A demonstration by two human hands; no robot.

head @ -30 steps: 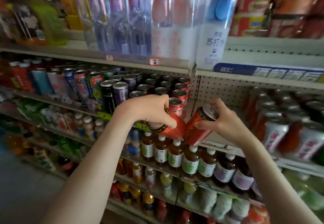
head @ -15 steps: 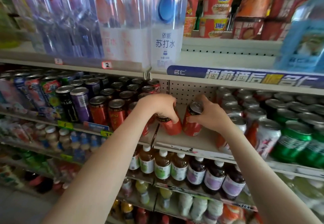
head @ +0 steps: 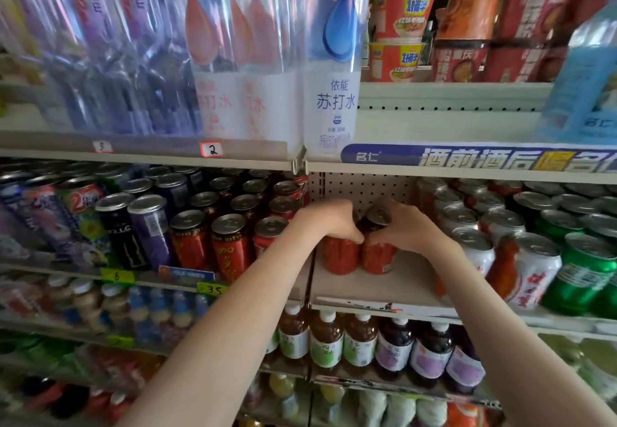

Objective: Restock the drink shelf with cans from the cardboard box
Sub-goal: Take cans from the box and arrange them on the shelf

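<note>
Two red cans stand upright side by side on the bare stretch of the drink shelf. My left hand wraps over the top of the left red can, hiding its lid. My right hand grips the right red can from the right side, and its silver lid shows between my thumbs. Both cans sit near the perforated back panel. The cardboard box is not in view.
Rows of red, purple and black cans fill the shelf to the left. White and green cans stand to the right. Water bottles sit on the shelf above, small tea bottles on the shelf below.
Both hands have carried the tilted cans from in front of the shelf edge inward and set them upright on the shelf, deeper than half a second ago. The camera has turned right.
</note>
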